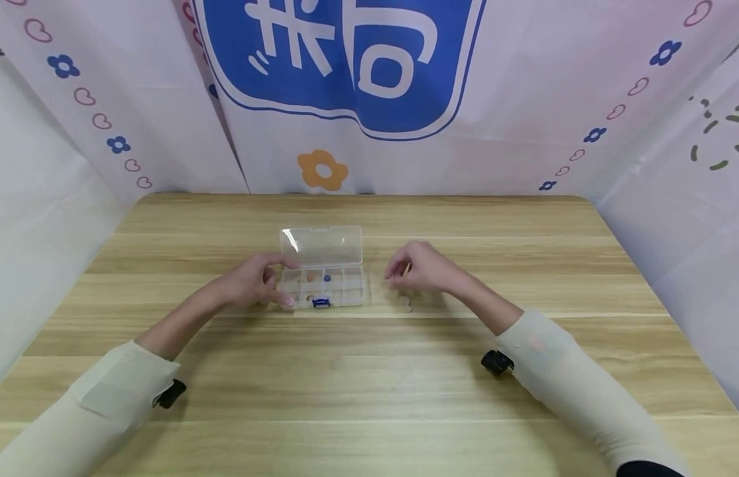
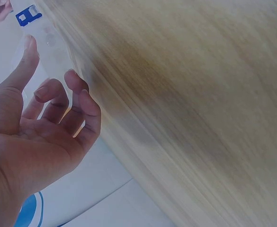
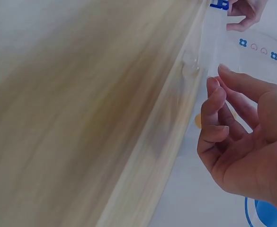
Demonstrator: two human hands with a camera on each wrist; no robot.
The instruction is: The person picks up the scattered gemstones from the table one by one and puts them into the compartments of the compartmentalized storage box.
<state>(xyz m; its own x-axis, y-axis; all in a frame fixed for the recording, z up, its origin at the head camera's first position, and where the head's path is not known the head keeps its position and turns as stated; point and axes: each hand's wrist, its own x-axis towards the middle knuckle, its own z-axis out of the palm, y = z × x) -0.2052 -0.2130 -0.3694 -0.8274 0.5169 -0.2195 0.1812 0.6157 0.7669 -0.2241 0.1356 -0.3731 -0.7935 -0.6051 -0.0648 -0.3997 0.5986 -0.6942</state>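
A clear plastic compartment box (image 1: 352, 286) lies on the table with its lid (image 1: 321, 246) raised at the back and a blue latch (image 1: 321, 303) in front. My left hand (image 1: 250, 281) holds its left end, thumb at the front corner and index finger near the hinge. A blue bead-like piece (image 1: 327, 278) and an orange-tinted piece (image 1: 311, 277) are in the compartments. My right hand (image 1: 425, 267) hovers right of the box with thumb and index fingertips close together; whether anything is between them cannot be made out. Small clear round pieces (image 1: 405, 301) lie just below it.
The wood-grain table (image 1: 369, 377) extends around the box. White printed cloth (image 1: 512, 119) hangs behind it and at both sides. Dark wrist devices (image 1: 497, 362) stick out from the light sleeves.
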